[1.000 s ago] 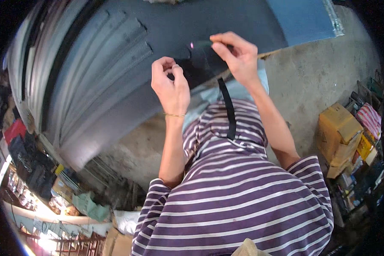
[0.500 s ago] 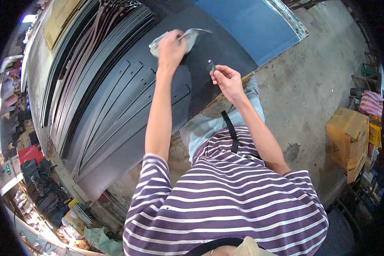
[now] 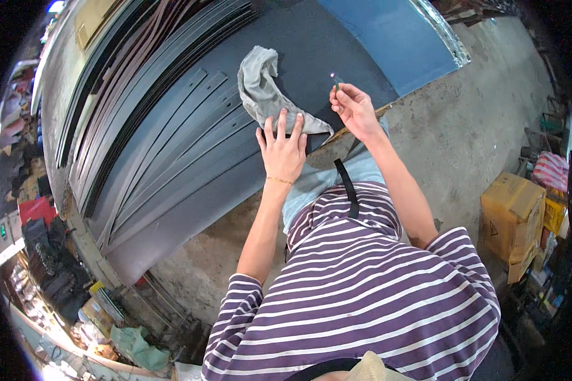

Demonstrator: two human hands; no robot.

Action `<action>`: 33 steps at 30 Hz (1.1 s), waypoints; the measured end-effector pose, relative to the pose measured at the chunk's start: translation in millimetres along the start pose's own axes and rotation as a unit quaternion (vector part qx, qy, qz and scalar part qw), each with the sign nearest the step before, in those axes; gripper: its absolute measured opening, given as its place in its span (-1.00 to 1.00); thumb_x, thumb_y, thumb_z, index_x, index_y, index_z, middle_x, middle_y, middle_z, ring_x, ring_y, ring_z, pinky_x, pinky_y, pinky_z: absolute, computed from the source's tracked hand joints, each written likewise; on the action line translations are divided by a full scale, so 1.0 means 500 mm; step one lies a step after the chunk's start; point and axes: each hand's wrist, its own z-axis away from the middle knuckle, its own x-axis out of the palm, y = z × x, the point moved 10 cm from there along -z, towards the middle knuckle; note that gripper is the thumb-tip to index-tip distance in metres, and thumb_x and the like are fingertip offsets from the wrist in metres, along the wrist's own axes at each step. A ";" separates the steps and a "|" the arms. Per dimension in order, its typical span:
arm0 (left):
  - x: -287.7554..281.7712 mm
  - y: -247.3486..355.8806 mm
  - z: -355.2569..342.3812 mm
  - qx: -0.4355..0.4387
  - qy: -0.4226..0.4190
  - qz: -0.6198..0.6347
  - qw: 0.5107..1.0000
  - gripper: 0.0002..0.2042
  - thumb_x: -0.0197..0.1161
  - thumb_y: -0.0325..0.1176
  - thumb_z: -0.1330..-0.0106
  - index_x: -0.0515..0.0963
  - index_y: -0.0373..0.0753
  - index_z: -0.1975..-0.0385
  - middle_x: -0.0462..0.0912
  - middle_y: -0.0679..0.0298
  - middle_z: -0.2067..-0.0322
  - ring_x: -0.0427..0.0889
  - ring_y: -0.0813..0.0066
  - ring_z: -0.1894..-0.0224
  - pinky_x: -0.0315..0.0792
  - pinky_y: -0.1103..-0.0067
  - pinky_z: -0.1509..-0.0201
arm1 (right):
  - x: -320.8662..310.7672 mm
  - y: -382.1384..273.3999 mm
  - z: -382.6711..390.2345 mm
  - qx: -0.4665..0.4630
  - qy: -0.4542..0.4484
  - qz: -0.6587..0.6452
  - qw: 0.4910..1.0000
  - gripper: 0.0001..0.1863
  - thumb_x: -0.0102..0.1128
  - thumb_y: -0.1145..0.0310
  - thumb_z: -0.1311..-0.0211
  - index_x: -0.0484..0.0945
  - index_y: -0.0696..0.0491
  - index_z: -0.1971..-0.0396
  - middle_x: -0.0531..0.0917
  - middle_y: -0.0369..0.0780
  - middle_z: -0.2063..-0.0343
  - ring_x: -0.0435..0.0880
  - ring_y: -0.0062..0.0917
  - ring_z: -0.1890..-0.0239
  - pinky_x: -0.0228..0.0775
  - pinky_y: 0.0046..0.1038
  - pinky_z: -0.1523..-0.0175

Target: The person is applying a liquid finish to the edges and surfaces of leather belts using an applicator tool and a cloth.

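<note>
bare hands (image 3: 283, 149): two, yep
rag (image 3: 254, 89): just one
lit-tip thingy (image 3: 337, 86): one
loose strips (image 3: 214, 85): at least four, can't tell exactly
stacked strips (image 3: 171, 63): loads, too packed to count
bracelet (image 3: 279, 180): one
big box (image 3: 511, 213): one
striped bundle (image 3: 551, 171): one
blue sheet (image 3: 394, 44): one

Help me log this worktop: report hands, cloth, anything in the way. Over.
Left hand open on grey cloth. Right hand pinching small bright-tipped object. Cloth crumpled on dark worktop; dark strips left of it, none on top.
</note>
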 end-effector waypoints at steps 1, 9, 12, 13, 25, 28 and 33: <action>-0.003 0.000 0.000 0.005 0.022 0.016 1.000 -0.59 0.19 -0.25 -0.34 0.53 -0.08 -0.19 0.37 0.15 -0.31 0.29 0.01 -0.33 0.16 0.00 -0.37 | -0.004 0.000 0.003 -0.011 0.027 0.011 1.000 -0.82 0.24 0.51 -0.35 0.61 0.20 0.09 0.71 -0.18 0.24 0.66 -0.58 0.28 0.58 -0.56 0.19; -0.007 -0.023 0.015 0.018 0.119 0.143 0.982 -0.79 0.31 -0.47 -0.22 0.65 -0.28 0.15 0.54 -0.01 -0.16 0.42 -0.11 -0.29 0.26 0.07 -0.36 | -0.083 -0.152 0.155 -0.042 0.156 0.286 0.944 -0.86 0.31 0.54 -0.28 0.48 0.16 0.35 0.71 -0.12 0.32 0.64 -0.60 0.45 0.53 -0.55 0.38; -0.026 -0.031 0.021 0.003 0.134 0.207 0.969 -0.86 0.36 -0.45 -0.18 0.63 -0.33 0.30 0.55 0.00 -0.12 0.42 -0.10 -0.30 0.27 0.07 -0.35 | -0.125 -0.171 0.166 -0.052 0.096 0.157 0.982 -0.67 0.34 0.57 -0.23 0.31 0.06 0.55 0.71 -0.11 0.38 0.62 -0.63 0.52 0.43 -0.55 0.50; -0.035 -0.036 0.026 -0.003 0.153 0.208 0.966 -0.87 0.38 -0.43 -0.15 0.58 -0.32 0.43 0.58 0.04 -0.01 0.45 -0.04 -0.25 0.26 0.10 -0.34 | -0.146 -0.172 0.162 -0.035 0.126 0.219 0.967 -0.62 0.34 0.58 -0.21 0.26 0.03 0.58 0.70 -0.13 0.43 0.61 -0.64 0.55 0.40 -0.56 0.52; -0.108 -0.098 -0.114 -0.014 0.178 0.105 0.978 -0.42 0.32 -0.21 -0.27 0.38 -0.29 -0.27 0.31 -0.07 -0.33 0.19 -0.13 -0.42 0.10 0.14 -0.46 | -0.104 -0.250 0.179 -0.181 0.222 0.370 0.884 -0.78 0.36 0.58 -0.21 0.67 0.19 0.13 0.70 -0.23 0.34 0.62 -0.62 0.43 0.46 -0.57 0.37; -0.007 -0.139 -0.151 0.013 0.053 0.051 0.997 -0.30 0.21 0.00 -0.34 0.25 -0.27 -0.39 0.17 -0.08 -0.43 0.06 -0.09 -0.50 -0.01 0.14 -0.52 | -0.004 -0.297 0.222 -0.386 0.227 0.606 0.657 -0.79 0.38 0.59 -0.17 0.69 0.18 0.17 0.70 -0.21 0.36 0.63 -0.58 0.44 0.44 -0.53 0.39; 0.075 -0.155 -0.153 0.011 0.007 -0.009 1.000 -0.31 0.03 0.08 -0.43 0.24 -0.33 -0.39 0.13 -0.15 -0.43 0.07 -0.10 -0.49 -0.05 0.12 -0.53 | -0.030 -0.236 0.200 -0.286 0.175 0.714 0.615 -0.80 0.39 0.58 -0.14 0.71 0.16 0.20 0.67 -0.19 0.38 0.61 -0.56 0.42 0.44 -0.50 0.35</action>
